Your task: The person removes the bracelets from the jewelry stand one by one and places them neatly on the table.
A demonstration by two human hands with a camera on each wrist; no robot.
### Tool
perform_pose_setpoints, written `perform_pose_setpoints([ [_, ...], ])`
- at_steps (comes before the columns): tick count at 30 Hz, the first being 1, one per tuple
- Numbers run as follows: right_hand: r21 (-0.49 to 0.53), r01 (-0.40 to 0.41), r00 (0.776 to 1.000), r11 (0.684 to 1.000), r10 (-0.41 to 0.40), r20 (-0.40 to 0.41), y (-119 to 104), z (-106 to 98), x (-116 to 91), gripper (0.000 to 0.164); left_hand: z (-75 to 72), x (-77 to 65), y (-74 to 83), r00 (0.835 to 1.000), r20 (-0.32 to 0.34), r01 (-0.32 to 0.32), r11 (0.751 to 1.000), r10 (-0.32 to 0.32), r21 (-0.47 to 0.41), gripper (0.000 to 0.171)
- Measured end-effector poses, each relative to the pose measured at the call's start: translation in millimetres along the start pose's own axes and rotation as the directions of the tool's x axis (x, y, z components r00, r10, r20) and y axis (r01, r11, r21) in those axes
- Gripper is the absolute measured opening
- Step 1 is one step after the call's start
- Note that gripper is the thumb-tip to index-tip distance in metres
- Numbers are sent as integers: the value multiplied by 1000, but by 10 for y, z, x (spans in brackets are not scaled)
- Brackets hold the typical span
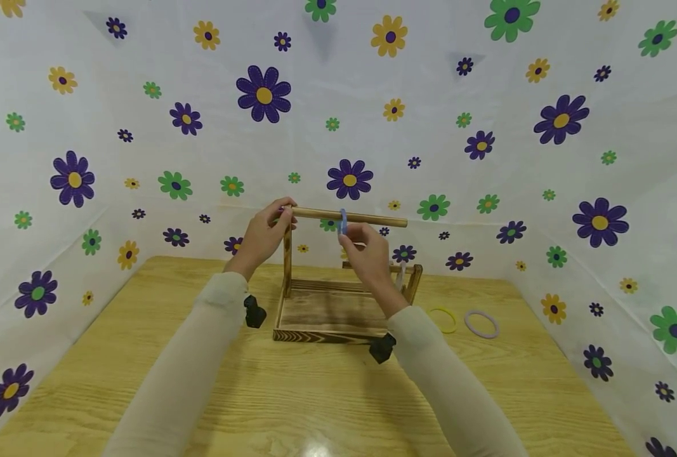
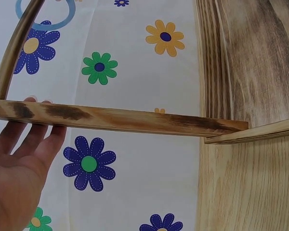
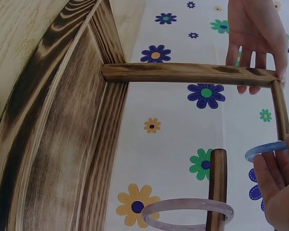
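A wooden bangle stand (image 1: 330, 336) has a tall post (image 2: 120, 119) on the left with a long rod (image 1: 375, 219) reaching right from its top. My left hand (image 1: 261, 235) grips the top of that post, fingers behind it. Around the rod hangs a blue bangle (image 3: 266, 150), and my right hand (image 1: 369, 254) pinches its lower edge between thumb and fingers. A pale pinkish bangle (image 3: 183, 205) hangs on the stand's lower, shorter rod (image 3: 218, 173), partly behind my right hand in the head view.
On the table (image 1: 315, 393), right of the stand, lie a yellow bangle (image 1: 454, 322) and a light purple bangle (image 1: 482, 335). A white cloth with printed flowers (image 1: 315, 146) surrounds the table at the back and sides. Dark wrist cameras (image 1: 382, 348) show at both sleeves.
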State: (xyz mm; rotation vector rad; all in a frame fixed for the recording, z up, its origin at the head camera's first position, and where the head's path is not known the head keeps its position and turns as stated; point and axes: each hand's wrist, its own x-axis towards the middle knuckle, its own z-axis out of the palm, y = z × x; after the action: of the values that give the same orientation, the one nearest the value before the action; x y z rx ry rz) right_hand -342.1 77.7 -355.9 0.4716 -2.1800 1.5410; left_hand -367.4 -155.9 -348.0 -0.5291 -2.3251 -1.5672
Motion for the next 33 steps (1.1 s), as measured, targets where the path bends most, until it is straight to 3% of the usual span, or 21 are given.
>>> perform_pose_setpoints([
  [14,17,-26,1000,1000,27,-7,13,-99,-13,16,-12,-37,71,1000,11,16,1000,-16,-16,39],
  [33,5,-18,999,1000,18,-33,79,-313,7,19,9,-11,12,1000,2,4,1000,-4,-7,41],
])
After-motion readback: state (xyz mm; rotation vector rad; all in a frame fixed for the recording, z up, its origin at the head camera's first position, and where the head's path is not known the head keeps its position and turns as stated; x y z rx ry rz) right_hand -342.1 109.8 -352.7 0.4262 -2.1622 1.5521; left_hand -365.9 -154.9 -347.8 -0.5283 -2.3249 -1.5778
